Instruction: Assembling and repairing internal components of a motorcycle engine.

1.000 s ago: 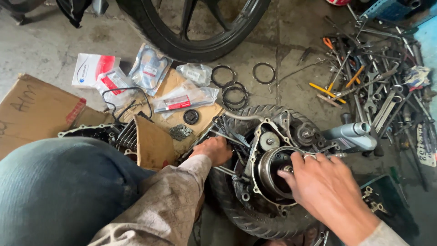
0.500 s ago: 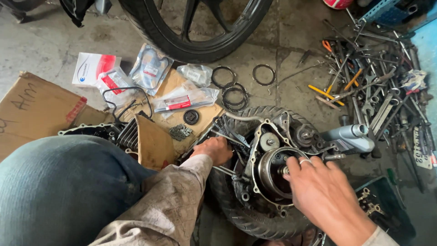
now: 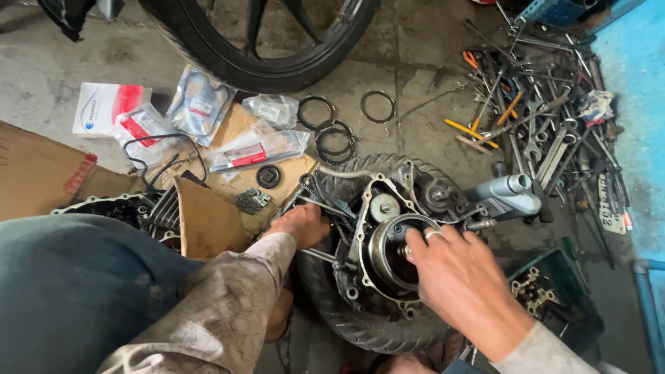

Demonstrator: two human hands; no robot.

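R hand [image 3: 460, 277] is reaching into the round clutch drum [image 3: 391, 253] of the engine case [image 3: 367, 277], fingers curled on the hub inside; can't tell if the grip is pinching anything. L hand [image 3: 301, 225] is pressing on the case's left edge, fingers hidden, grip unclear. Case is lying on a tyre [image 3: 360, 325] on the floor, w/ a grey bottle [image 3: 509, 196] just beside it. Ring plates [image 3: 332, 138] and wrenches [image 3: 547, 131] are lying farther off.
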